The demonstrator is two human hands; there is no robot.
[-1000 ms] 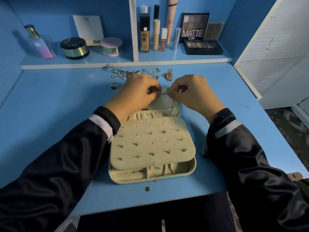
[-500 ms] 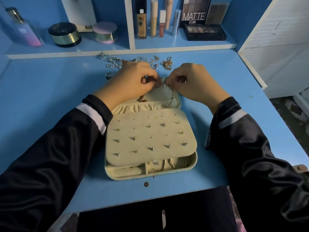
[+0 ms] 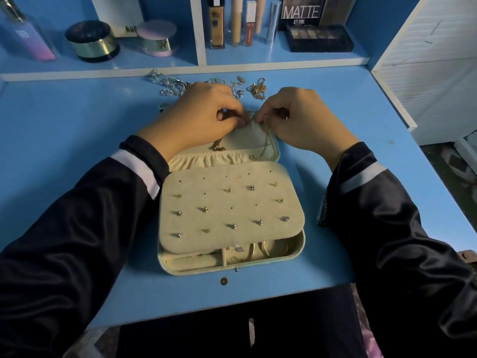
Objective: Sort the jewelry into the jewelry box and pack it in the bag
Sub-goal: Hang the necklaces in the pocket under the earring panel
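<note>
Cream velvet jewelry box (image 3: 233, 267) lay open on the blue desk (image 3: 77, 120), its stud panel (image 3: 229, 210) nearest. At the box's far lid edge, the left hand (image 3: 196, 117) and right hand (image 3: 302, 120) pinched a thin gold chain (image 3: 265, 144) with curled fingers. Just beyond the box lay loose jewelry (image 3: 175, 85).

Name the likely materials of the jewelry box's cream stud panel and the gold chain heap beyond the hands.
Cream rounded-rectangle stud panel: probably suede-like fabric over stiff board; matte, no glare, holds flat. Small gold-coloured chain heap: likely metal; tiny links glint. Plated or solid cannot be told.
</note>
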